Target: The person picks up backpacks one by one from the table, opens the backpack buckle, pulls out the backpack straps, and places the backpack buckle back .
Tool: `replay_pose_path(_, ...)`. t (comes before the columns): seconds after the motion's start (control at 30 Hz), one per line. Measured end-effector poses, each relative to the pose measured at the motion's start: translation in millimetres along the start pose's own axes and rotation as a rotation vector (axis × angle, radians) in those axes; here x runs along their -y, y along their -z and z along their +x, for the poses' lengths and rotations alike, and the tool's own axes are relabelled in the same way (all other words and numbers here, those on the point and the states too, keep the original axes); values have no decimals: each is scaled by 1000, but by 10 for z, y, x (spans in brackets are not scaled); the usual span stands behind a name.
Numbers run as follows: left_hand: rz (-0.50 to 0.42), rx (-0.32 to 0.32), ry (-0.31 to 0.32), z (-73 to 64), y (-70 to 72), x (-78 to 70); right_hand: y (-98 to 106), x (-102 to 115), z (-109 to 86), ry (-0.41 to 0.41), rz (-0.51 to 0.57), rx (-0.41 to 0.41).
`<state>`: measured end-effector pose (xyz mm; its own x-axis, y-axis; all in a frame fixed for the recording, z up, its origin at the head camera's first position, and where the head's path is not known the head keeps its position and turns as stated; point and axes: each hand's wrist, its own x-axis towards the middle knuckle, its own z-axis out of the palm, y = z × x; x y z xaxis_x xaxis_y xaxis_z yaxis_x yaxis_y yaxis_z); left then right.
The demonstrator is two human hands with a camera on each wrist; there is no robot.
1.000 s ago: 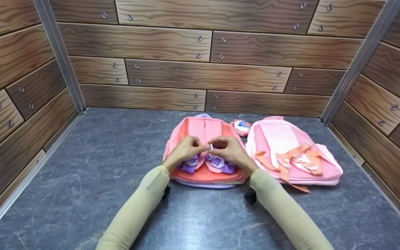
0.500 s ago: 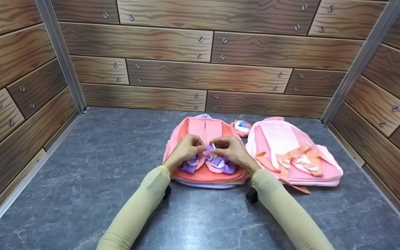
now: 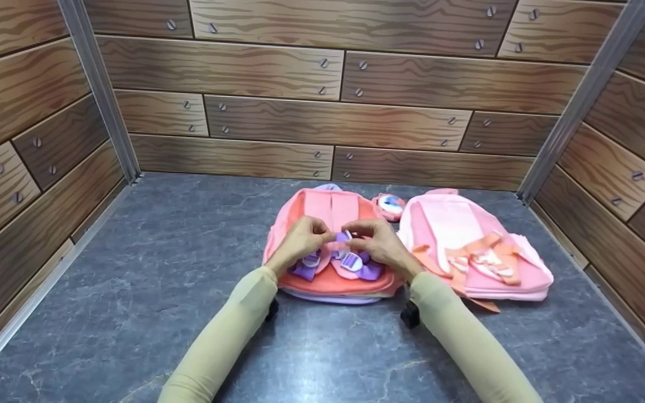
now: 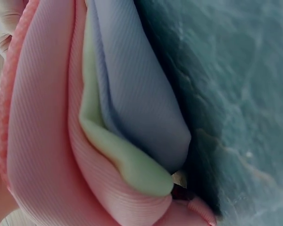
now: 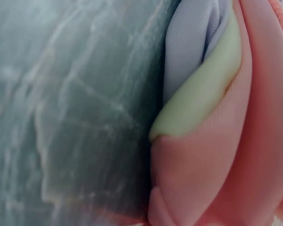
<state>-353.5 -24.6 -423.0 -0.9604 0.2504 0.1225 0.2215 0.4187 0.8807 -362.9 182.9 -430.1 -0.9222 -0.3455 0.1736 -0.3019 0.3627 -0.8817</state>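
A coral-pink backpack (image 3: 331, 204) lies with its shoulder-strap side up on the dark marbled table. Both hands are over its middle, close together. My left hand (image 3: 302, 240) pinches the left end of a short purple strap (image 3: 341, 237) between thumb and fingers. With thumb and forefinger my right hand (image 3: 378, 242) holds a small white strap buckle (image 3: 348, 234) at the strap's other end. Below the hands lie more purple webbing and a white strap adjuster (image 3: 351, 262). Both wrist views show mostly the backpack's side, with pale green trim (image 4: 132, 169) and a lilac-grey panel (image 5: 188, 52).
A light pink backpack (image 3: 451, 215) with orange straps (image 3: 482, 246) lies close on the right. Between the two bags, at the back, sits a small round coral pouch (image 3: 389, 206) with a printed face. Wood-patterned walls (image 3: 277, 120) enclose the table (image 3: 149, 268) on three sides.
The right hand has shifted slightly right, away from the left. Purple strap now shows between the fingertips, where mainly a small white piece was visible before. Both backpacks stay in place.
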Motion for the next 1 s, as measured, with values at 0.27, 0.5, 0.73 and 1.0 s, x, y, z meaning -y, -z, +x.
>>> replay_pose_path(0.27,-12,-10,3,-11,-4,-13,82,-29,-13,30,-66,-2)
replay_pose_path(0.5,-11,-16,12,-5,-13,-34,193,-37,-19,-28,-105,-15)
replay_pose_path(0.73,13,-9,-6,3,-42,-56,309,-44,-17,-15,-132,-5)
replay_pose_path(1.0,101,-28,2,12,-75,-62,412,-117,-29,-10,-127,0)
